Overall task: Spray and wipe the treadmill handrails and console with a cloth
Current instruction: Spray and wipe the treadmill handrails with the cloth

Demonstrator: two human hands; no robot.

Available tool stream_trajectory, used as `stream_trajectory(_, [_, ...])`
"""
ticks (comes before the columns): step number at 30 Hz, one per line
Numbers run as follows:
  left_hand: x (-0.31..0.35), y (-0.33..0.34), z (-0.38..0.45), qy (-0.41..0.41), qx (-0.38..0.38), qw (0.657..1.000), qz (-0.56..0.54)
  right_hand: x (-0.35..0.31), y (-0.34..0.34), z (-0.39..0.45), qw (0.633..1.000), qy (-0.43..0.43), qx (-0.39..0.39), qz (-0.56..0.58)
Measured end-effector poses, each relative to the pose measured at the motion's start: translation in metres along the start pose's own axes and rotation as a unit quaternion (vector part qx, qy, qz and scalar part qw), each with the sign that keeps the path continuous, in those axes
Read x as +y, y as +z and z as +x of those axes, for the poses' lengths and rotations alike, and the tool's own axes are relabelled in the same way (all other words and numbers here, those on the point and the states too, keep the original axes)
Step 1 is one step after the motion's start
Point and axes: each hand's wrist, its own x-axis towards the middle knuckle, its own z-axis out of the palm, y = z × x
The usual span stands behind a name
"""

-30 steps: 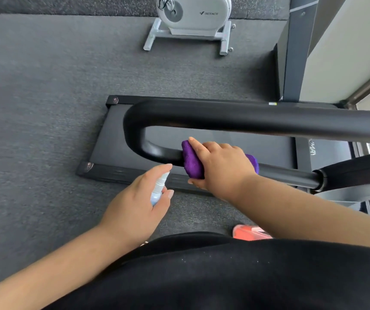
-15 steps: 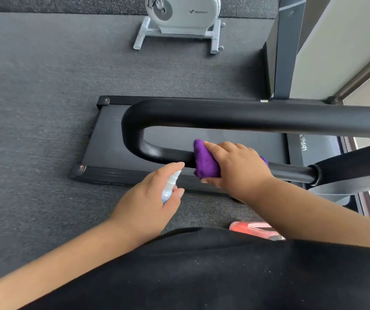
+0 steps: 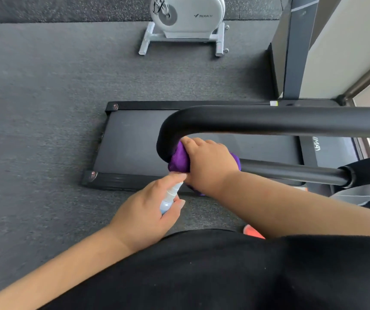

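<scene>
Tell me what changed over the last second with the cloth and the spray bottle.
The right hand slid the purple cloth leftward along the lower handrail, from the straight stretch into the bend. The left hand closed in until its forefinger nearly touches the right hand. Unchanged: the right hand's grip on the cloth, and the left hand's grip on the spray bottle.

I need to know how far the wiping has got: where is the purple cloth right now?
In the head view, the purple cloth is wrapped around the black handrail at its curved left end, gripped by the right hand.
</scene>
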Motion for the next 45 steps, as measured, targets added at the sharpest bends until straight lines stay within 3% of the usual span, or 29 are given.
stream_trajectory(2, [-0.009, -0.009, 0.004, 0.034, -0.007, 0.999, 0.008, 0.006, 0.000, -0.007, 0.988, 0.038, 0.048, 0.141])
stream_trajectory(4, [-0.017, -0.017, 0.008, 0.057, -0.002, 0.998, 0.006, 0.014, -0.001, -0.016, 0.933, 0.086, 0.117, 0.331])
stream_trajectory(7, [-0.033, -0.027, 0.014, 0.093, -0.012, 0.996, -0.004, 0.001, 0.005, -0.019, 0.887, 0.033, 0.191, 0.420])
stream_trajectory(10, [-0.050, -0.036, 0.018, 0.121, -0.019, 0.992, -0.009, -0.025, 0.016, -0.010, 0.906, 0.008, 0.181, 0.383])
stream_trajectory(13, [-0.066, -0.044, 0.016, 0.122, -0.011, 0.992, -0.020, -0.038, 0.023, -0.004, 0.923, 0.080, 0.193, 0.322])
stream_trajectory(18, [-0.080, -0.048, 0.015, 0.174, 0.043, 0.982, -0.066, -0.037, 0.020, -0.002, 0.942, 0.141, 0.145, 0.267])
stream_trajectory(22, [-0.064, -0.044, 0.028, 0.208, 0.013, 0.975, -0.076, -0.029, 0.024, -0.007, 0.979, 0.092, 0.166, 0.077])
stream_trajectory(25, [-0.054, -0.033, 0.036, 0.237, -0.012, 0.969, -0.076, -0.018, 0.026, -0.016, 0.983, 0.085, 0.143, -0.074])
stream_trajectory(28, [-0.050, -0.028, 0.038, 0.247, -0.021, 0.966, -0.073, -0.003, 0.025, -0.029, 0.980, 0.106, 0.111, -0.130])
stream_trajectory(33, [-0.055, -0.029, 0.037, 0.255, -0.013, 0.963, -0.084, 0.045, 0.010, -0.068, 0.976, 0.160, 0.102, -0.108])
stream_trajectory(37, [-0.067, -0.035, 0.031, 0.254, 0.001, 0.963, -0.090, 0.071, -0.009, -0.081, 0.979, 0.185, 0.078, 0.042])
stream_trajectory(39, [-0.069, -0.038, 0.030, 0.254, 0.004, 0.963, -0.091, 0.061, -0.015, -0.073, 0.969, 0.187, 0.097, 0.129])
stream_trajectory(41, [-0.069, -0.039, 0.030, 0.258, 0.003, 0.962, -0.093, 0.033, -0.011, -0.057, 0.967, 0.132, 0.122, 0.181])
stream_trajectory(43, [-0.065, -0.038, 0.031, 0.259, 0.002, 0.962, -0.092, -0.001, 0.006, -0.039, 0.976, 0.077, 0.130, 0.158])
stream_trajectory(45, [-0.061, -0.037, 0.032, 0.255, 0.004, 0.963, -0.085, -0.026, 0.023, -0.026, 0.979, 0.096, 0.147, 0.107])
